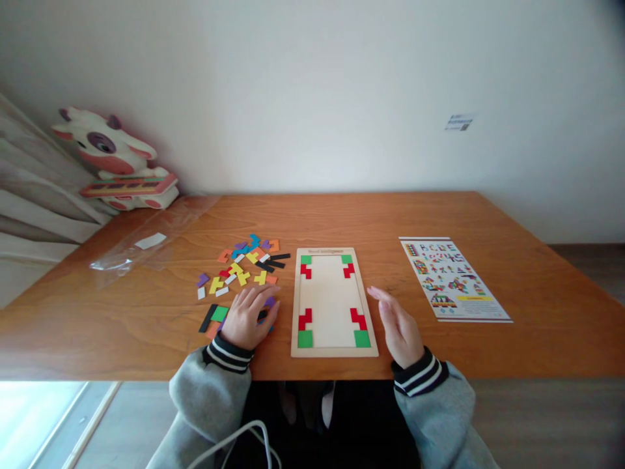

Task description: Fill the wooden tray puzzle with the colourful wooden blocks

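Note:
A wooden puzzle board lies on the table, with a green square and a red piece beside it at each corner; its middle is bare. My left hand rests over loose pieces left of the board, its fingers curved and apart, with purple and black pieces partly hidden under it. Close by lie a green piece and a black strip. Yellow pieces and other coloured ones spread behind that hand. At the board's right edge, my right hand is held sideways, fingers extended and holding nothing.
A printed pattern sheet lies at the right on the wooden table. Clear plastic wrapping covers part of the left side, near a cow-shaped toy keyboard. A white cable hangs at the lap.

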Available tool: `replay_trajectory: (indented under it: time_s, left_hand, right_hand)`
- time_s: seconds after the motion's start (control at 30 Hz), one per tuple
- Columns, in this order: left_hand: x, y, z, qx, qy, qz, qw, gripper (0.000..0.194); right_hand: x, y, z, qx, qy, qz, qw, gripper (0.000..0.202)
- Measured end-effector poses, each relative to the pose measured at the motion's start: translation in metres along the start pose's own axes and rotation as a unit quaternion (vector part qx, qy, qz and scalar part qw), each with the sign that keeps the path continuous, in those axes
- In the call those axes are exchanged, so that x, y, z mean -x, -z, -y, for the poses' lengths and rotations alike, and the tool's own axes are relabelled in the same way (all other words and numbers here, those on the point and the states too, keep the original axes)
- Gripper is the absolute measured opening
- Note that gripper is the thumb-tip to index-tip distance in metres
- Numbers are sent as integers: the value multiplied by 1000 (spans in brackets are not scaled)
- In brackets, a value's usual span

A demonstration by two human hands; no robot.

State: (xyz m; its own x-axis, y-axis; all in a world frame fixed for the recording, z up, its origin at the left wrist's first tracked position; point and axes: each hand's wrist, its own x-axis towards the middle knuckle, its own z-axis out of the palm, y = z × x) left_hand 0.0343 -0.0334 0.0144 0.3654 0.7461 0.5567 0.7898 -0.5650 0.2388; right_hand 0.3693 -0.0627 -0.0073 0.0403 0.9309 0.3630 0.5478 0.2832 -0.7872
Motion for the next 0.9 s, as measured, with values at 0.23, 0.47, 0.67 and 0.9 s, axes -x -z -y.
replay_trajectory:
  time_s: [0.23, 0.47, 0.67, 0.9]
  left_hand:
    - [9, -8, 6, 43, 43, 2, 998, 33]
    - [8, -6, 6, 65, 55, 10, 996, 27]
    - [9, -8, 7, 62, 60, 39, 996, 19]
    - [9, -8, 6, 65, 53, 37, 996, 17]
  right_hand:
    - [2, -7, -6, 105, 70, 48, 991, 42]
    - [3, -9, -10, 166, 102, 73, 978, 46]
    - [3, -10, -12, 191, 122, 76, 971, 53]
    - [4, -9, -12, 210, 126, 85, 966, 57]
